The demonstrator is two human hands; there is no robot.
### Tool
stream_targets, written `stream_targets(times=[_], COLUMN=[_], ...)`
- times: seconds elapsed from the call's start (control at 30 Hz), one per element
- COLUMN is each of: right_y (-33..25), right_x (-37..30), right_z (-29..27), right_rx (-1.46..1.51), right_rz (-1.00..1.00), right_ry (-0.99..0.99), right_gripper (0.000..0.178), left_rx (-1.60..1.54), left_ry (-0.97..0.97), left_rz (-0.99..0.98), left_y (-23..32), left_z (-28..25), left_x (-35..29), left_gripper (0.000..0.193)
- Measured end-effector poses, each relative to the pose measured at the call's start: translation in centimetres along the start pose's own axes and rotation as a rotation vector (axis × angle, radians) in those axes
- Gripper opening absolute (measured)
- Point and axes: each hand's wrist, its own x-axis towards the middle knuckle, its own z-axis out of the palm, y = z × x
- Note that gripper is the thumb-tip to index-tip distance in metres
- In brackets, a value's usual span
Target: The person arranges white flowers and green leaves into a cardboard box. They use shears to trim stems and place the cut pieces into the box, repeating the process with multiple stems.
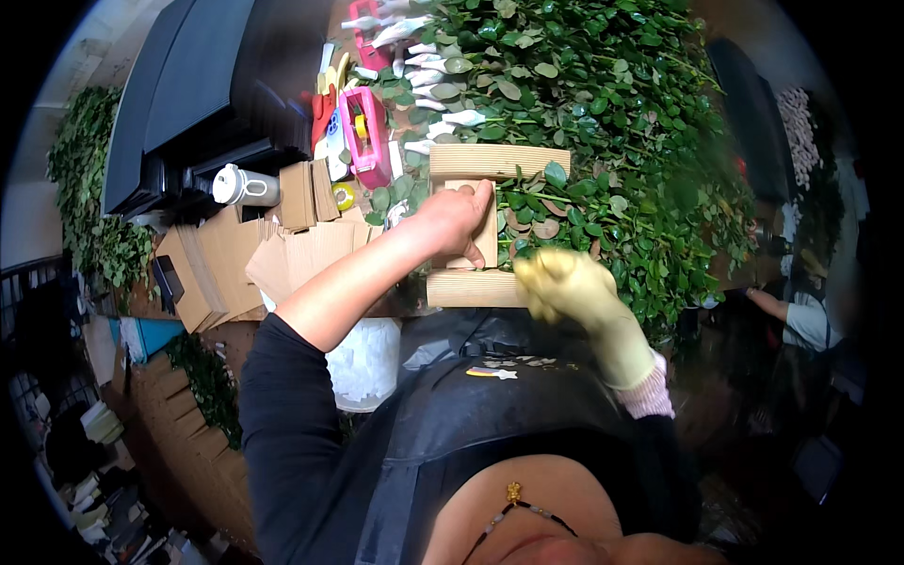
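Observation:
My left hand [454, 224], bare, lies on a flat wooden piece [488, 226] between two wooden rails. Its thumb and a finger are spread apart against the wood. The far rail [499, 161] and the near rail [476, 288] run roughly parallel, with leafy green stems [537, 212] between them on the right. My right hand [570, 287] wears a pale yellow glove and hovers by the near rail's right end, next to the leaves. Motion blurs its fingers, so I cannot see whether it holds anything.
A large heap of leafy stems [603, 85] with white-wrapped ends [435, 80] covers the table's far side. To the left are a pink tape dispenser [367, 141], red-handled scissors [323, 113], a white bottle [247, 185], cardboard pieces [221, 250] and black boxes [202, 75]. A white bucket [365, 363] stands below.

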Motion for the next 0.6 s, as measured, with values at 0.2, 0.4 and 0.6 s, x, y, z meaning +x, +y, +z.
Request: stream_targets(times=[0.2,0.4,0.6], right_y=[8.7,2.1,-3.1], right_x=[1.2,-0.1,7.5], right_z=[3.3,2.8,-0.2], right_rx=[-0.444,-0.148,-0.812], right_rz=[0.012,-1.0,-0.363], right_ry=[0.27,0.354,0.227], right_gripper=[0.057,0.047,0.028], left_rx=[0.033,0.025,0.011], left_ry=[0.0,0.1,0.064], left_rz=[-0.002,0.049,0.059], left_y=[0.0,-1.1,-1.9], left_z=[-0.2,1.2,0.2], left_x=[0.2,0.1,1.1], left_gripper=[0.108,0.084,0.031])
